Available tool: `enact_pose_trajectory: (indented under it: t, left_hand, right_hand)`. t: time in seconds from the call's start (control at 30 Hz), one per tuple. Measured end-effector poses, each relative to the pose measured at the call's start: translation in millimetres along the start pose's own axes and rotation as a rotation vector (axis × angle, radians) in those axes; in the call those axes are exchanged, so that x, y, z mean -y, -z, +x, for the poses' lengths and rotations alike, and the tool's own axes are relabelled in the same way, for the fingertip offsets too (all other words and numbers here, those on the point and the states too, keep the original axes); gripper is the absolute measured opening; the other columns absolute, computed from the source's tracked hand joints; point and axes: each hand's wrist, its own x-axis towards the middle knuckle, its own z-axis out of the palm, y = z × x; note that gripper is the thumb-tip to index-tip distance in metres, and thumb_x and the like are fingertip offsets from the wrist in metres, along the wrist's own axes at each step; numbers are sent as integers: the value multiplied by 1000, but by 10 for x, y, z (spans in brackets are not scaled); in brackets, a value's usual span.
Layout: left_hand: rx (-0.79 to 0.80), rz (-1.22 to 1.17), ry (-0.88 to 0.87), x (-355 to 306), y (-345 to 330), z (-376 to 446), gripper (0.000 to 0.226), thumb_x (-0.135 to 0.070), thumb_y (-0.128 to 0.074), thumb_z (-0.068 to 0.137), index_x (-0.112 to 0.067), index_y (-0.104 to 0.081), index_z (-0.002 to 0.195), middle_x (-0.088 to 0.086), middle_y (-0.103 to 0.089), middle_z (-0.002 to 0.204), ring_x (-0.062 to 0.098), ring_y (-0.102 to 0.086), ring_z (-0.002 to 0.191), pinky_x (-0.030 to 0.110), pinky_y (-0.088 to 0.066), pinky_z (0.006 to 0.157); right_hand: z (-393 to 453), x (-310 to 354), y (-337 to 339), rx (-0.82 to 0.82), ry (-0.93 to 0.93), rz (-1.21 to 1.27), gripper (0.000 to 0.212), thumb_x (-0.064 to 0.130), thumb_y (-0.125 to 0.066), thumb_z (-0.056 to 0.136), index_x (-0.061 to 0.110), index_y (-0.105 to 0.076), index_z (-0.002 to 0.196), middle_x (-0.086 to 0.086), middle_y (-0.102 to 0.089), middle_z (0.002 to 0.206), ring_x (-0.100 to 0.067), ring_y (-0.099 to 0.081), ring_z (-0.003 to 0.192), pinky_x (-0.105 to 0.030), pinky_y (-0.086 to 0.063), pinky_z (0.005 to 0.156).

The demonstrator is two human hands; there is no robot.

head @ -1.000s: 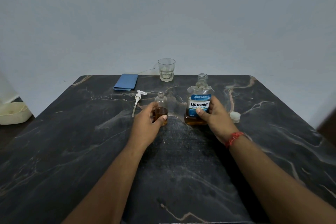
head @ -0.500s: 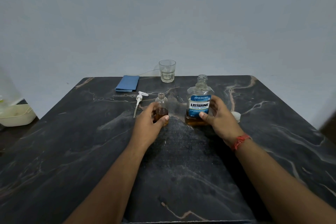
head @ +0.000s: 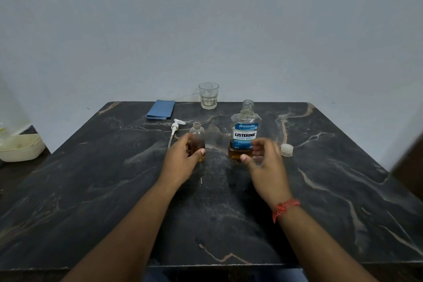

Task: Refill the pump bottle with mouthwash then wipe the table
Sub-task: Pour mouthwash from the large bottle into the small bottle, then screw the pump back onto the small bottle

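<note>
A small clear pump bottle stands uncapped on the dark marble table, partly filled with amber liquid. My left hand is wrapped around its lower half. Its white pump head lies on the table just to the left. The mouthwash bottle, open and upright with a blue label, stands to the right with a little amber liquid at the bottom. My right hand hovers just in front of it, fingers apart, not touching. A folded blue cloth lies at the far edge.
The mouthwash bottle's white cap lies right of it. An empty drinking glass stands at the far edge of the table. A cream plastic tub sits off the table to the left. A wall stands behind.
My right hand has let go of the mouthwash bottle and drawn back a little toward me, fingers opening. My left hand still grips the pump bottle.
</note>
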Motion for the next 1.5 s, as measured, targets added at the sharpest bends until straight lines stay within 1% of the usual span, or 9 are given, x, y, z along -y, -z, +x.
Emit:
enact_pose_trajectory:
  t: [0.27,0.43,0.6,0.77,1.03,1.13,1.3,1.37,1.5]
  left_hand:
    - [-50,71,54,313,713,-231,52,-20,-76,86,-24,-55,134,-3,-68,121,1,-63,99,13,-45,83]
    - [-91,74,85,524,1136,-223,51,-20,-77,86,-24,-56,132,-1,-68,123,7,-65,103,18,-46,87]
    - [-118,-39,68,650,1217,-184,51,-18,-76,86,-29,-54,131,-1,-66,128,5,-63,110,21,-48,95]
    - [-157,-116,51,724,1213,-163,68,-21,-77,86,-20,-45,145,-5,-58,139,8,-54,127,39,-43,111]
    - [-168,-55,14,788,1182,-158,68,-32,-78,83,-34,-44,142,-18,-53,138,5,-49,130,38,-41,111]
    - [-159,-49,9,804,1167,-160,65,-36,-77,84,-37,-44,141,-26,-51,130,1,-49,127,30,-40,107]
    - [-154,-48,31,800,1161,-144,58,-36,-75,87,-40,-46,137,-35,-52,114,-10,-52,111,18,-40,96]
    - [-142,-42,25,793,1164,-147,54,-33,-73,88,-37,-49,136,-33,-54,110,-14,-54,104,17,-44,96]
    - [-135,8,12,792,1164,-153,50,-28,-70,92,-33,-51,138,-15,-63,119,2,-62,107,23,-49,94]
  right_hand:
    - [-112,272,-505,276,137,-98,36,27,-74,86,19,-55,115,7,-53,111,-1,-51,98,-16,-42,87]
    - [122,442,-896,400,110,-194,36,35,-68,90,17,-55,117,3,-53,113,-11,-54,103,-27,-46,92]
    - [533,513,-1416,408,36,-280,35,38,-64,92,14,-55,115,0,-55,110,-15,-53,99,-27,-42,82]
    - [950,483,-1911,341,-63,-378,32,41,-62,92,12,-51,98,-11,-62,105,-22,-51,85,-30,-38,72]
    - [1287,576,-2427,407,-145,-594,43,46,-55,93,7,-66,105,-13,-68,106,-31,-62,98,-36,-49,84]
    - [1343,631,-2456,459,-130,-634,27,33,-56,96,7,-63,99,-13,-66,104,-28,-54,85,-32,-44,73]
    - [1357,733,-2317,458,-145,-480,20,25,-63,89,6,-60,94,-6,-58,84,-18,-53,71,-27,-39,56]
    - [1313,770,-2199,394,-134,-354,25,27,-65,86,5,-61,97,-6,-62,88,-17,-56,75,-29,-45,60]
    - [1172,976,-1846,169,-77,-2,21,26,-64,82,14,-59,98,1,-61,90,-15,-57,80,-28,-46,66]
